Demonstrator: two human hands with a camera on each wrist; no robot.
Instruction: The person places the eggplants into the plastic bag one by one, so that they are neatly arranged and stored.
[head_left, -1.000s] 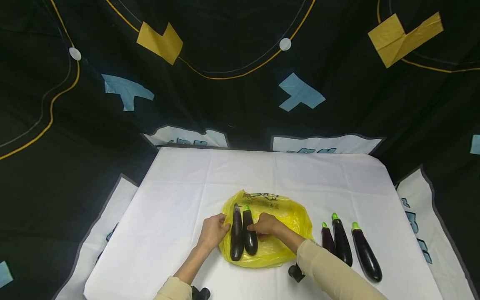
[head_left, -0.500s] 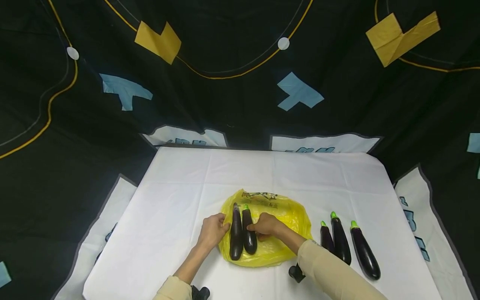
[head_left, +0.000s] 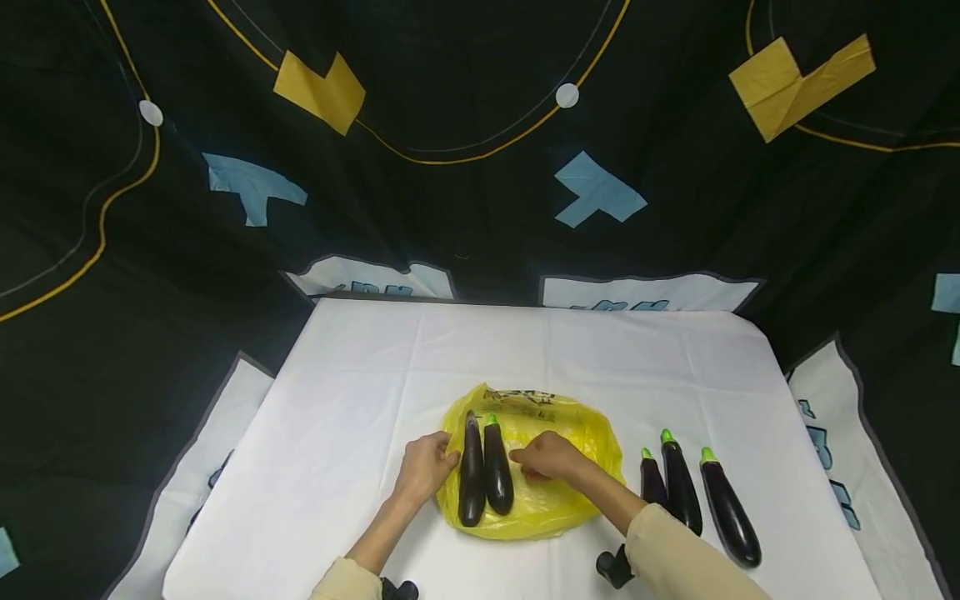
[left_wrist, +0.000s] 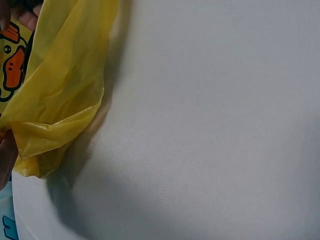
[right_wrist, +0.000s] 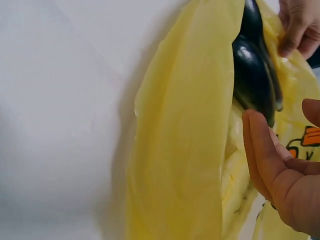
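A yellow plastic bag (head_left: 558,504) lies spread on the white table, its mouth open. Two dark eggplants (head_left: 472,475) (head_left: 498,473) lie side by side in its left part. At the bag's left edge, my left hand (head_left: 426,468) pinches the plastic; the left wrist view catches only bits of fingers beside the yellow film (left_wrist: 65,75). My right hand (head_left: 553,457) is over the bag, just right of the nearer eggplant and apart from it. In the right wrist view this hand (right_wrist: 282,175) has its fingers extended and thumb apart, holding nothing.
Several more eggplants lie to the right on the table (head_left: 600,350), among them one with a green stem end (head_left: 731,517); my right sleeve (head_left: 686,558) partly covers two others. A black curtain (head_left: 465,217) hangs behind the table.
My right hand has let go of the right-hand eggplant in the bag and drawn back to the right. The left hand keeps its place at the bag's edge.
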